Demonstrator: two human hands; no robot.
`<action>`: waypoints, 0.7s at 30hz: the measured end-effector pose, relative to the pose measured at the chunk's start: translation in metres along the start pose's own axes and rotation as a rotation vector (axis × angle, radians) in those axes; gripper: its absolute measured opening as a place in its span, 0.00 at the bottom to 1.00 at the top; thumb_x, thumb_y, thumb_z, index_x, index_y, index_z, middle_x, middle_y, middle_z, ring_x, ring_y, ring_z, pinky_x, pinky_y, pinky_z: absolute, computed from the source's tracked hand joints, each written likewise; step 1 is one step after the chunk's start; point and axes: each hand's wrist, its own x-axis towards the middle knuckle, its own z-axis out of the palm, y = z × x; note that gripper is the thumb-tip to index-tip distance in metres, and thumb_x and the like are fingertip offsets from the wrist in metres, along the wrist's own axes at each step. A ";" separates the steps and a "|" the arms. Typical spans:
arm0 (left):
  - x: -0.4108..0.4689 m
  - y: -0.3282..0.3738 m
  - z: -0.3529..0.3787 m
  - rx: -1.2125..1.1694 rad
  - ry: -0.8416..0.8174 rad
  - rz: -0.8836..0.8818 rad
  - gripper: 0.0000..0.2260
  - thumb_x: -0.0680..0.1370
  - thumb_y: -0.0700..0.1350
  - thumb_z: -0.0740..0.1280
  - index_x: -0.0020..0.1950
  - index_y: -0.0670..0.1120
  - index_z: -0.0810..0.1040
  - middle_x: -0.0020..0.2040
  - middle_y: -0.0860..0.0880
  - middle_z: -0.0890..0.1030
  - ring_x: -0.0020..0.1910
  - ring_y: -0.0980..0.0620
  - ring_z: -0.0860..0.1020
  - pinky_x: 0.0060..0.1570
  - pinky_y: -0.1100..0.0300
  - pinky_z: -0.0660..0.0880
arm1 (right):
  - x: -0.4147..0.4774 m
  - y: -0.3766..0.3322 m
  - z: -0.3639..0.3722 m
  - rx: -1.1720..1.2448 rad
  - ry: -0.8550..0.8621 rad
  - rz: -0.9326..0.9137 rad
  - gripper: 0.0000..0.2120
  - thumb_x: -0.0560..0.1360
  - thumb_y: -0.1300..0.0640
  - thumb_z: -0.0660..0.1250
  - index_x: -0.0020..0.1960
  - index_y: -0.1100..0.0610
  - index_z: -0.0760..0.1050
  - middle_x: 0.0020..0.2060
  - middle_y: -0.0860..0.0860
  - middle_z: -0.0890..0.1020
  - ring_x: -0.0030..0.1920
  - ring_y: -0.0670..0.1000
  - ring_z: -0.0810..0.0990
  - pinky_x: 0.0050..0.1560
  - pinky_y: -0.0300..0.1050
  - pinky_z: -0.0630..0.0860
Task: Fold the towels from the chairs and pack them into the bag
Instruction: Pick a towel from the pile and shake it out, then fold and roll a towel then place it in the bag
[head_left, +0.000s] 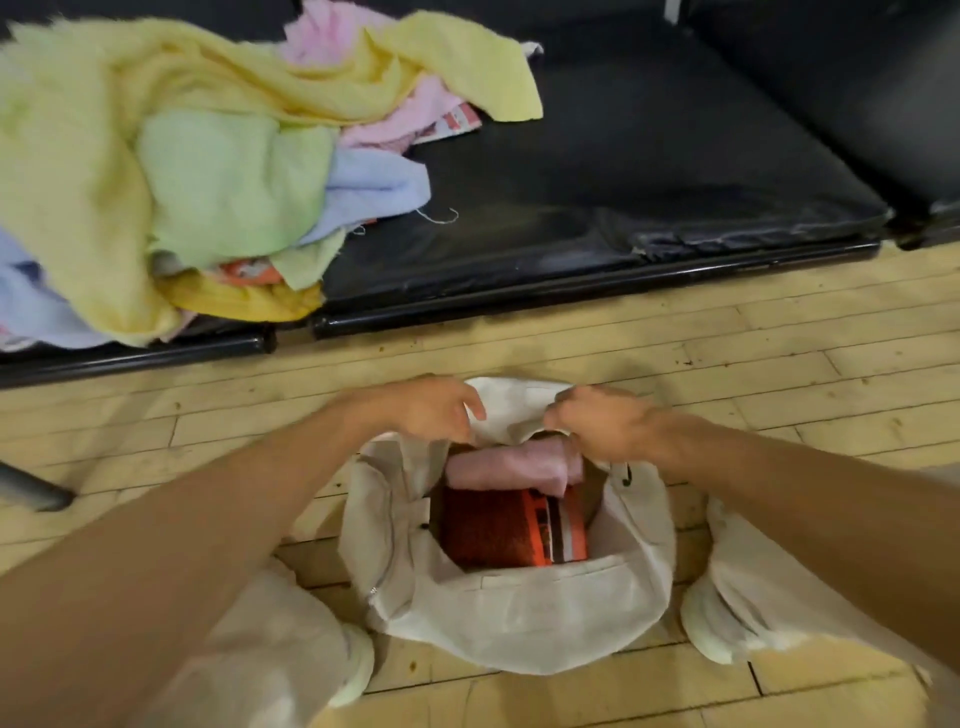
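The left hand (431, 410) and right hand (597, 428) curl their fingers on the far rim of the bag (519, 623) on the floor (727, 338). Just beneath them, inside, a folded pink towel (504, 467) lies atop an orange towel (488, 525).

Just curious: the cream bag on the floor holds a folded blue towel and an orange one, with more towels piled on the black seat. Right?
Not quite: in the head view the folded towel in the bag is pink, not blue. The orange towel, the floor and the pile on the black seat are as you say.
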 end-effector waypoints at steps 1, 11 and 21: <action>-0.015 0.009 -0.013 0.009 0.021 0.029 0.16 0.77 0.43 0.66 0.65 0.45 0.75 0.57 0.47 0.80 0.56 0.49 0.77 0.55 0.60 0.73 | -0.010 0.000 -0.020 0.018 0.037 -0.026 0.14 0.75 0.61 0.66 0.61 0.55 0.76 0.55 0.53 0.78 0.53 0.53 0.79 0.51 0.47 0.78; -0.144 0.029 -0.096 -0.143 0.605 0.143 0.10 0.78 0.42 0.67 0.56 0.53 0.77 0.48 0.54 0.82 0.44 0.58 0.79 0.50 0.68 0.74 | -0.046 -0.024 -0.169 0.119 0.474 -0.086 0.13 0.76 0.57 0.64 0.60 0.54 0.77 0.53 0.52 0.78 0.55 0.54 0.76 0.57 0.52 0.73; -0.180 -0.067 -0.119 -0.009 1.130 -0.245 0.16 0.78 0.44 0.66 0.66 0.46 0.74 0.59 0.46 0.74 0.58 0.47 0.74 0.56 0.52 0.71 | 0.045 -0.085 -0.212 0.622 0.596 -0.084 0.18 0.76 0.52 0.70 0.64 0.55 0.75 0.57 0.50 0.79 0.51 0.48 0.77 0.50 0.37 0.70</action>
